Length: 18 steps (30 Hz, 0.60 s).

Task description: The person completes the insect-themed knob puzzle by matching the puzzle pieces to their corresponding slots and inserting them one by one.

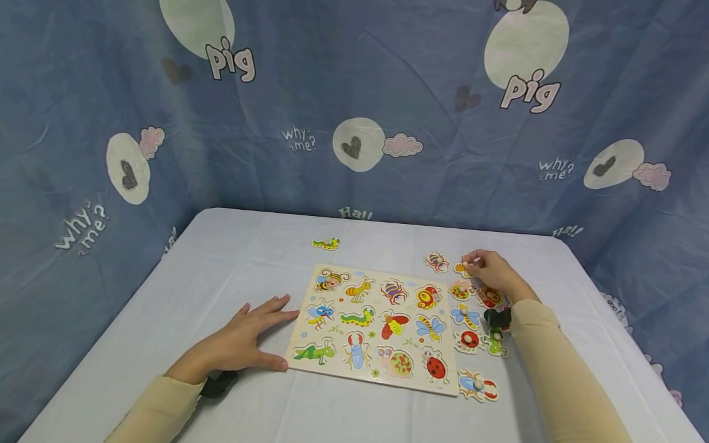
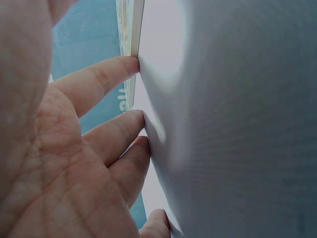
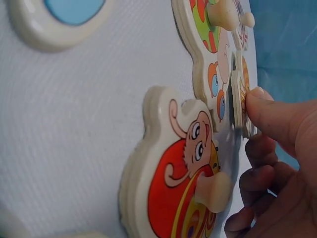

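Observation:
A wooden puzzle board with colourful insect pictures lies flat on the table. My left hand rests on the cloth with fingers spread, its thumb and a fingertip at the board's left edge. In the left wrist view the index finger touches the board's side. My right hand pinches a yellow-and-orange striped insect puzzle piece beyond the board's far right corner. The right wrist view shows the thumb against that piece; its knob is hidden.
Knobbed pieces lie along the board's right side: snail, red butterfly, dragonfly, ladybug, green grasshopper and stag beetle. A spider piece and caterpillar piece lie behind the board.

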Available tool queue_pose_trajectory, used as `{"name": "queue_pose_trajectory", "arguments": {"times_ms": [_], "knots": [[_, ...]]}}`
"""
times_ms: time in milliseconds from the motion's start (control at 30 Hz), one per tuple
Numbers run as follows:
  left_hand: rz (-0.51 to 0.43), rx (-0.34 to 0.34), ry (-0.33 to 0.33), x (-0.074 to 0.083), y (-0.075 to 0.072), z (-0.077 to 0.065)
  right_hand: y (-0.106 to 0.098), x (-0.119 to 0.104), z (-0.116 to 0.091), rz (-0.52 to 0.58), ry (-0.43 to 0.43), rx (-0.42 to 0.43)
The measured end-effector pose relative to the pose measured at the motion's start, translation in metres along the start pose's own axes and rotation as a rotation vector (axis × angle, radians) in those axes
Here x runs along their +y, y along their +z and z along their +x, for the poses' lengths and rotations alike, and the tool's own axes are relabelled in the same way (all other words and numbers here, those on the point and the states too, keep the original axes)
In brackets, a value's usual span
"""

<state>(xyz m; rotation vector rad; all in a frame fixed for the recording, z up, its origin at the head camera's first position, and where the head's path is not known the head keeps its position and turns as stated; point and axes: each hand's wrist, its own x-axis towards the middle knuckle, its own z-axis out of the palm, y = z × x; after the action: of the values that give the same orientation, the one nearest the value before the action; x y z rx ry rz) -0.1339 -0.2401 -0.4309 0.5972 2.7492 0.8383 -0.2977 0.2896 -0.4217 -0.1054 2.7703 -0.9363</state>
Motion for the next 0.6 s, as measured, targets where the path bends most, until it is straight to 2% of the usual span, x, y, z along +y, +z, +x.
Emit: {"name": "queue_pose_trajectory", "arguments": {"times_ms": [367, 600], "knots": [[0.004, -0.003, -0.013, -0.0011, 0.0010, 0.0009, 0.0011, 0.0025, 0.0011, -0.003, 0.030, -0.004], [0.003, -0.001, -0.005, -0.0012, 0.0011, 0.0009, -0.0031, 0.0026, -0.0011, 0.104, 0.085, -0.056]]}}
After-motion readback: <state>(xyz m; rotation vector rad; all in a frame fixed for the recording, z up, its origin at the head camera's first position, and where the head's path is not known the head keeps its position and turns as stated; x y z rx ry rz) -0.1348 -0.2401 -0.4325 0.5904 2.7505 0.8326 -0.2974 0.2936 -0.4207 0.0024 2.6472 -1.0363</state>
